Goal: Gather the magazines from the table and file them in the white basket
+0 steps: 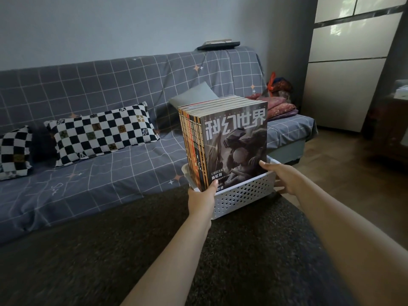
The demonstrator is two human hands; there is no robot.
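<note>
Two hands are holding the white basket (pixel 240 195) at the far edge of the dark tabletop (pixel 132 250). My left hand (pixel 202 200) is gripping the basket's near left corner, its thumb curling over the rim against the front magazine's cover. My right hand (pixel 281 177) is clasping the basket's right end, thumb lying along the rim, fingers wrapping under the end wall. Standing upright inside the basket, the magazines (pixel 223 140) are forming one packed row, spines facing left, the grey cover with white characters facing me. Beyond the tabletop, a sofa (pixel 99 85) in a grey grid cover is carrying two checkered pillows (pixel 101 133).
</note>
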